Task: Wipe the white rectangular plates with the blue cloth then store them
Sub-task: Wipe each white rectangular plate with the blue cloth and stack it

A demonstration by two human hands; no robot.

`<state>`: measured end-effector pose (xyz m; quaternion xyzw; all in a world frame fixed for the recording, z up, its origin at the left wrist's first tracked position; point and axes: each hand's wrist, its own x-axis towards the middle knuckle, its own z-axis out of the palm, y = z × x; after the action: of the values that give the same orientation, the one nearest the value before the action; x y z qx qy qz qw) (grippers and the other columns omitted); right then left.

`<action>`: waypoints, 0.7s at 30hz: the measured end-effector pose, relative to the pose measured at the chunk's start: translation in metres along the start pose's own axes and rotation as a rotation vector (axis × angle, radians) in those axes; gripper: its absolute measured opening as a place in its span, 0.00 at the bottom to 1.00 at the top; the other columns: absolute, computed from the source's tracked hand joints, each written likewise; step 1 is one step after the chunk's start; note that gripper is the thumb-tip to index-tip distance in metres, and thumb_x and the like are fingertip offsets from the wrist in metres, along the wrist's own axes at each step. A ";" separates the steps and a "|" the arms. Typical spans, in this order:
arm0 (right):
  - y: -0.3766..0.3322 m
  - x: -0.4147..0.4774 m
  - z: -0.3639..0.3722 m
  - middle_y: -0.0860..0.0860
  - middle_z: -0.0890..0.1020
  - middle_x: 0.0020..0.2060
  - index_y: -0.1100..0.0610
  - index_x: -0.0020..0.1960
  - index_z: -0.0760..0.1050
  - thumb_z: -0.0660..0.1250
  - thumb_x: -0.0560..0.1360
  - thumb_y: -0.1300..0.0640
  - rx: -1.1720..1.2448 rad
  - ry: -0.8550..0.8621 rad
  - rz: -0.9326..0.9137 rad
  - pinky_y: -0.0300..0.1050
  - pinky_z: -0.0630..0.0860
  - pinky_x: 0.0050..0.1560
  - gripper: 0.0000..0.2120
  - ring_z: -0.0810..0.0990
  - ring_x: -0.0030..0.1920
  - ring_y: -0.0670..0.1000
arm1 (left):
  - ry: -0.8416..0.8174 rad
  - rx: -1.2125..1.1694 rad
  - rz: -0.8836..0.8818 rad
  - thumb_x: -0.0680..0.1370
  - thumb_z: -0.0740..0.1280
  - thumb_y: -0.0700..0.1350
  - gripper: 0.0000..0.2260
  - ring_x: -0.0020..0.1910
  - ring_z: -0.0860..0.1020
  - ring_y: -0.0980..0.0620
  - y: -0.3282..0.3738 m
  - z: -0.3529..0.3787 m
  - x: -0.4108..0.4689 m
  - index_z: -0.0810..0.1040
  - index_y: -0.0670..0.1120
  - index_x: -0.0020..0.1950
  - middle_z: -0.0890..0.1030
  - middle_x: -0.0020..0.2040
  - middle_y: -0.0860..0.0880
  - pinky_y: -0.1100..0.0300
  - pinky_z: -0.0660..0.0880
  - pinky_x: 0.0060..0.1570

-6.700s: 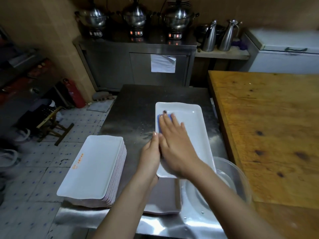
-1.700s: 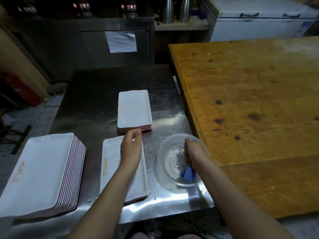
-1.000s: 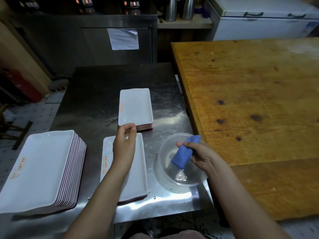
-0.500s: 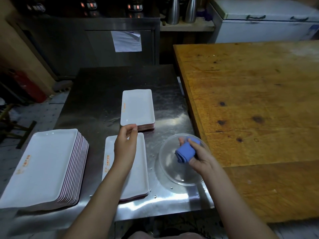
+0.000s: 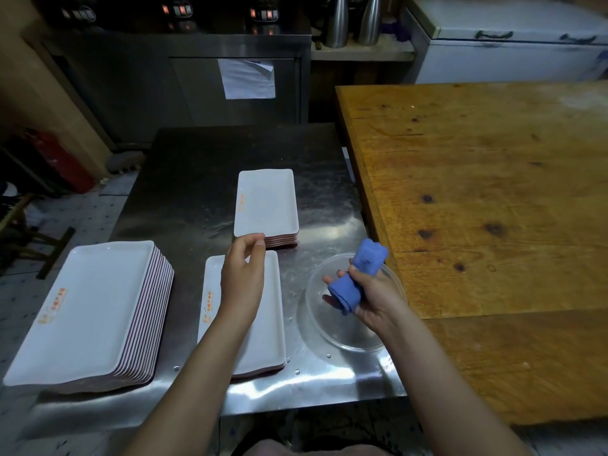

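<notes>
The right hand (image 5: 375,297) is clamping its fingers round the rolled blue cloth (image 5: 360,274), holding it just above the glass bowl (image 5: 316,324). To the left of that grip, the left hand (image 5: 243,274) is hovering with fingers loosely bent, gripping nothing, over a white rectangular plate (image 5: 263,340). Just beyond it the small stack (image 5: 266,205) is probably the wiped plates. The tall stack (image 5: 88,311) further left looks to be waiting, so most wiping and all storing seems left.

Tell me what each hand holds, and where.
Right hand grips the blue cloth around its middle. Left hand curls over the far edge of the near plate; grip unclear.
</notes>
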<state>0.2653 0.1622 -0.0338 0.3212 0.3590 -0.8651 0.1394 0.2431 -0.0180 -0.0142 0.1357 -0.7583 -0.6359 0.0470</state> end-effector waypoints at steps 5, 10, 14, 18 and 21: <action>0.002 0.006 -0.005 0.51 0.67 0.28 0.55 0.46 0.67 0.61 0.80 0.58 -0.190 0.044 -0.096 0.32 0.58 0.16 0.05 0.65 0.20 0.44 | 0.003 0.006 0.000 0.80 0.60 0.44 0.07 0.58 0.75 0.53 -0.003 -0.001 -0.001 0.75 0.54 0.50 0.76 0.60 0.49 0.47 0.71 0.63; 0.004 0.004 -0.007 0.48 0.63 0.22 0.56 0.36 0.68 0.69 0.73 0.45 -0.405 0.137 -0.061 0.33 0.53 0.20 0.18 0.60 0.19 0.45 | 0.003 0.018 -0.049 0.81 0.56 0.49 0.09 0.58 0.75 0.47 -0.001 -0.003 -0.004 0.75 0.59 0.47 0.76 0.60 0.51 0.44 0.72 0.61; 0.015 0.009 -0.008 0.48 0.64 0.19 0.53 0.27 0.61 0.67 0.74 0.45 -0.570 0.259 -0.141 0.33 0.55 0.21 0.23 0.60 0.17 0.47 | 0.000 0.050 -0.050 0.81 0.56 0.50 0.09 0.58 0.75 0.47 -0.002 -0.005 -0.005 0.74 0.59 0.48 0.76 0.60 0.52 0.43 0.73 0.60; 0.022 0.014 -0.017 0.49 0.64 0.19 0.54 0.29 0.62 0.64 0.75 0.51 -0.614 0.337 -0.159 0.34 0.57 0.23 0.19 0.61 0.17 0.48 | -0.014 0.036 -0.068 0.81 0.55 0.50 0.11 0.56 0.76 0.49 -0.002 -0.007 -0.008 0.74 0.61 0.45 0.76 0.59 0.52 0.47 0.73 0.57; 0.016 0.012 -0.014 0.49 0.64 0.19 0.55 0.31 0.63 0.63 0.74 0.56 -0.668 0.363 -0.200 0.34 0.57 0.23 0.15 0.61 0.18 0.48 | -0.015 0.024 -0.077 0.82 0.53 0.49 0.12 0.52 0.75 0.50 0.001 -0.009 -0.009 0.73 0.60 0.45 0.75 0.59 0.52 0.50 0.73 0.55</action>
<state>0.2696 0.1610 -0.0577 0.3694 0.6692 -0.6390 0.0854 0.2542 -0.0244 -0.0110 0.1607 -0.7603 -0.6292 0.0150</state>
